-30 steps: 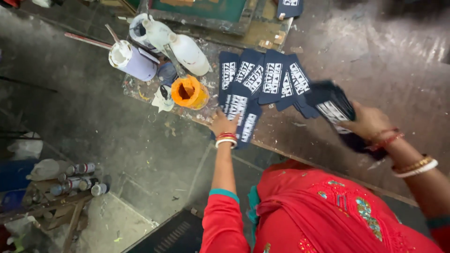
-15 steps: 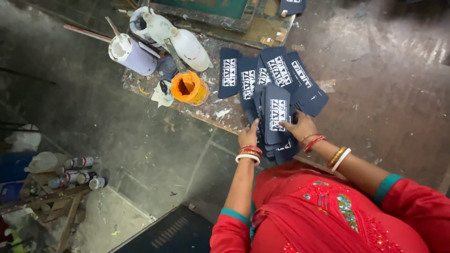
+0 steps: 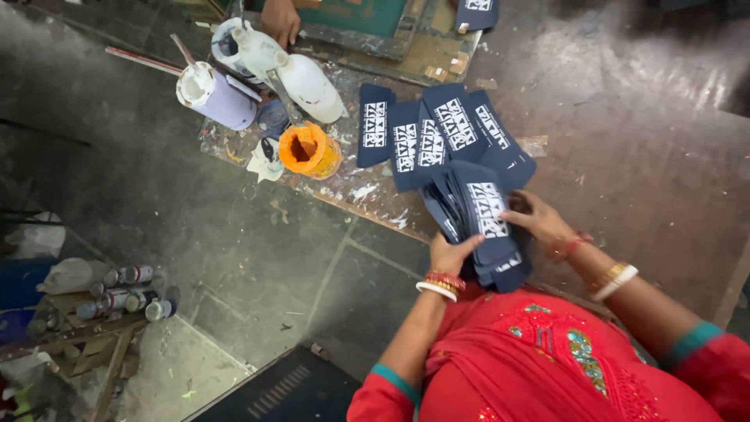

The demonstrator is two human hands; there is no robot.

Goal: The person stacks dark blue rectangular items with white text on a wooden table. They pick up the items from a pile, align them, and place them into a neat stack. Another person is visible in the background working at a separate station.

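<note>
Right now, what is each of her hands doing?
Left hand: closed on the edge of the stack of navy printed pieces.
Right hand: open, fingers resting on the stack's top piece.

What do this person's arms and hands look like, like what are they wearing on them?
Both arms have red sleeves ending in teal cuffs near the elbows. The left hand has red, gold and white bangles at its wrist. The right hand has a red thread band, then gold and white bangles further up. No gloves.
</note>
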